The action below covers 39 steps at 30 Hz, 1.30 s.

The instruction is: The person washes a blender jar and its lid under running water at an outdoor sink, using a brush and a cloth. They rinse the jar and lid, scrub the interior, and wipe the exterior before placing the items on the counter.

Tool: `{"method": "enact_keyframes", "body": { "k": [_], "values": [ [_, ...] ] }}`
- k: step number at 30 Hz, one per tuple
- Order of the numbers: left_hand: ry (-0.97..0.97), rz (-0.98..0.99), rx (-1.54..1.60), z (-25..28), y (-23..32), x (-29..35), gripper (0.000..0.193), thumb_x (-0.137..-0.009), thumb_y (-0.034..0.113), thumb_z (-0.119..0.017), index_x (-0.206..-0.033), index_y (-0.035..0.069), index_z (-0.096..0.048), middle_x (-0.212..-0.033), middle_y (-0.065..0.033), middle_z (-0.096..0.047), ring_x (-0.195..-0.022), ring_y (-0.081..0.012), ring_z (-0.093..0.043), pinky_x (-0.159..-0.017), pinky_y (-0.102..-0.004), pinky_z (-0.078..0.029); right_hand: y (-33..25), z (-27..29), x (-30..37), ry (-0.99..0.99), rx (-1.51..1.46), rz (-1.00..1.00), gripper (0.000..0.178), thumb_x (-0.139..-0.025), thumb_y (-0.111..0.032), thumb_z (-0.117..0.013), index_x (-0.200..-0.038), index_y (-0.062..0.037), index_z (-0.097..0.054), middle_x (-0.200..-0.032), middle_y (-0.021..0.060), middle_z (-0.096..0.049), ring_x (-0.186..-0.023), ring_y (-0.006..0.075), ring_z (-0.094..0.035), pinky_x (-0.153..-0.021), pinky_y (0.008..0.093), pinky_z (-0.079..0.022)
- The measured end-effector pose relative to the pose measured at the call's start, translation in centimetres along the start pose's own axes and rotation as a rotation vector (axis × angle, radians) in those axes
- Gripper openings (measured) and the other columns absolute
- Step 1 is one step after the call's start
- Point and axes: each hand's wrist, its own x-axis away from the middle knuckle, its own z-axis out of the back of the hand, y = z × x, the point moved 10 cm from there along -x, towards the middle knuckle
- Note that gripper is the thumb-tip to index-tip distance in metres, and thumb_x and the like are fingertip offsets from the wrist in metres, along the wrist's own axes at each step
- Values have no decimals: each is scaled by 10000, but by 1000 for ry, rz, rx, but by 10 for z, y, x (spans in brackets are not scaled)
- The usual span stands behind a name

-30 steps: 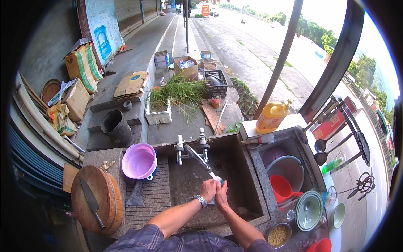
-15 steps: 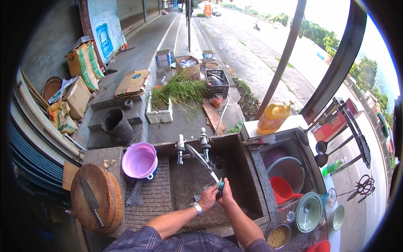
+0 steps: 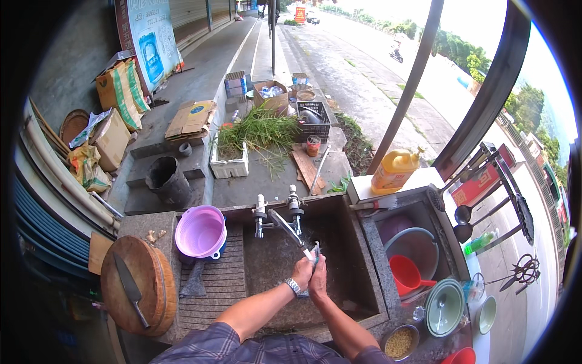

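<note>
Small item point(image 3: 315, 254) in hands point(image 3: 318, 280), bowl point(image 3: 416, 339) holding yellowish bits point(image 3: 398, 344)

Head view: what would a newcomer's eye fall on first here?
Probably the bright purple basin, left of the sink, and the large knife lying on the round chopping block at far left. Next, the left hand and right hand, close together at the faucet, with a small, mostly hidden item between them.

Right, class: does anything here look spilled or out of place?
Yes: long green stalks overhang the white rectangular box untidily, and small tan scraps lie loose on the grey stone counter beside the round wooden chopping board, as if uncleared.
</note>
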Motion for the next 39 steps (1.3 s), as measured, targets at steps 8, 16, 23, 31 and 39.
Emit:
{"method": "enact_keyframes", "body": {
  "k": [8, 16, 23, 31, 39],
  "values": [
    [-169, -33, 211, -21, -12, -5, 340, -1009, 302, -465, -1174, 55, -629, -1077, -70, -666, -1023, -177, -618, -925, -345, -486, 46, 3, -9, -133, -214, -104, 470, -1061, -379, -359, -1315, -14, -510, -1240, 131, -571, -1141, 237, -550, -969, 317, -445],
    [-396, 278, 743, -16, 10, 13, 346, -1043, 240, -394, -1240, 8, -560, -1221, -135, -632, -1120, -280, -619, -1051, -434, -469, -46, 0, 4, -104, 578, 382, 757, -830, -345, -748, -1401, 37, -430, -1452, 287, -399, -1349, 412, -402, -1134, 451, -295],
    [-285, 407, 796, -4, -21, 28, 382, -1052, 354, -423, -1247, 57, -564, -1218, -122, -635, -1119, -265, -616, -1017, -441, -494, -45, 5, 23, -120, 746, 450, 697, -842, -332, -755, -1362, 35, -471, -1334, 299, -497, -1274, 405, -472, -1071, 424, -377],
    [-165, -119, -296, 23, -2, 34, 320, -965, 240, -611, -1212, 37, -588, -1186, -124, -644, -1069, -222, -621, -971, -358, -469, 43, 36, 25, -75, -271, -558, 454, -1012, -474, -494, -1239, -92, -589, -1103, 86, -662, -897, 183, -673, -805, 380, -593],
    [-74, -308, -484, 30, 3, 37, 466, -885, 115, -625, -1317, -30, -531, -1180, -174, -656, -1027, -216, -653, -887, -339, -526, 51, 29, 40, -159, -525, -742, 602, -1013, -576, -339, -1315, -82, -503, -1120, 162, -645, -786, 300, -702, -601, 396, -632]
  ]
}}
